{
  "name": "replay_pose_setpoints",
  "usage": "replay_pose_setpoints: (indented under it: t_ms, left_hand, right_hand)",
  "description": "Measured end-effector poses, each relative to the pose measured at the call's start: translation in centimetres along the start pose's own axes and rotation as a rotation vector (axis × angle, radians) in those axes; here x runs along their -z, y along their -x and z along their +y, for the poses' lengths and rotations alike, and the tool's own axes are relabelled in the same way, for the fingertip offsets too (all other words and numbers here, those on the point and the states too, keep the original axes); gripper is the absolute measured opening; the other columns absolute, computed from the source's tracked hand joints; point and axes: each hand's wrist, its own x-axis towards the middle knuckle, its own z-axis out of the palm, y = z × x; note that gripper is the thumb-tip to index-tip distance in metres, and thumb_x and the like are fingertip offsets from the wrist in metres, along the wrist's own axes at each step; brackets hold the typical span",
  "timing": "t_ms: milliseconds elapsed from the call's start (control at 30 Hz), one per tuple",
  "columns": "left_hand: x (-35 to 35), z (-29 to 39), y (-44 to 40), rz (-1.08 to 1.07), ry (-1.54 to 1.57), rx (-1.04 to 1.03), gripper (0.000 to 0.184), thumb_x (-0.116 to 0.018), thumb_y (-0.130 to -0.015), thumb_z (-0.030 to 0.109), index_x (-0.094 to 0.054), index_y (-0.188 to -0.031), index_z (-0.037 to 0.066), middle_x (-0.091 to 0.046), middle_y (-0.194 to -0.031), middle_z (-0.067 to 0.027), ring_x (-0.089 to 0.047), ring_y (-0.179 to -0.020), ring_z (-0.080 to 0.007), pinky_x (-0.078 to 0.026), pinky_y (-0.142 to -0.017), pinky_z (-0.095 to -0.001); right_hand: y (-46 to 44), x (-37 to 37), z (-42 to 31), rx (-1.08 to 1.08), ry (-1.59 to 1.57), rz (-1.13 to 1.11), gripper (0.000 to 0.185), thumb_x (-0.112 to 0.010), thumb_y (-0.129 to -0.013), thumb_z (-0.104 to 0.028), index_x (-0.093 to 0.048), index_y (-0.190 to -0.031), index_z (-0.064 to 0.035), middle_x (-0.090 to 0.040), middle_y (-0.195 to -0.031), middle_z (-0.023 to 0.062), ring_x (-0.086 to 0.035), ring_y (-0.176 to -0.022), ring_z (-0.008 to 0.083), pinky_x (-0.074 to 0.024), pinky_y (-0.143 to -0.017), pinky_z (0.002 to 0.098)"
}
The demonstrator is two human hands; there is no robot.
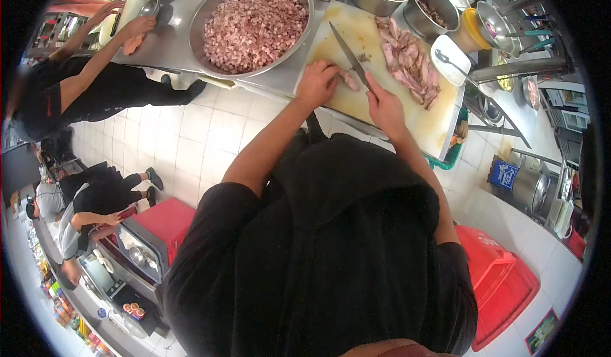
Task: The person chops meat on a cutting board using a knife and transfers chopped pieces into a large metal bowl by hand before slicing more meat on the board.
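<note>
My right hand [386,110] is wrapped round the handle of a kitchen knife [347,50], whose blade points away and to the left over the cutting board [318,51]. My left hand [319,82] rests at the board's near left edge with curled fingers on a piece of meat [349,81]. That piece sticks out towards the knife; part of it is hidden under my fingers. Right of the knife lies a pile of pink meat strips [410,64]. A small dark scrap [364,58] sits beside the blade.
A wide steel bowl of diced meat [254,32] stands left of the board. Several steel pots [431,14] and a white tray [450,61] line its far and right sides. A co-worker's hand [141,26] is at the left. A red bin [499,280] stands behind me, right.
</note>
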Motion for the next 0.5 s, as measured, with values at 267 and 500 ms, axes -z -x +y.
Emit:
replay_pose_setpoints:
  t_ms: [267, 500]
  left_hand:
    - [-0.3, 0.4, -0.3, 0.019, 0.002, 0.011, 0.027, -0.076, -0.081, 0.006, -0.072, -0.108, 0.011, -0.066, -0.112, -0.0104, -0.063, -0.108, -0.0368, -0.05, -0.095, -0.0484]
    - [-0.4, 0.6, -0.1, 0.112, 0.019, 0.073, 0.022, -0.076, -0.082, 0.007, -0.072, -0.104, 0.01, -0.067, -0.11, -0.0122, -0.064, -0.107, -0.0383, -0.051, -0.093, -0.049]
  right_hand:
    - [0.0, 0.0, 1.0, 0.048, -0.021, 0.072, 0.058, -0.065, -0.098, -0.018, -0.055, -0.154, -0.029, -0.067, -0.082, 0.0204, -0.068, -0.075, 0.0424, -0.0541, -0.068, 0.0529]
    - [0.4, 0.6, 0.0, -0.055, 0.024, -0.012, 0.055, -0.065, -0.1, -0.015, -0.057, -0.153, -0.0264, -0.07, -0.088, 0.0221, -0.068, -0.077, 0.0413, -0.0547, -0.071, 0.0464]
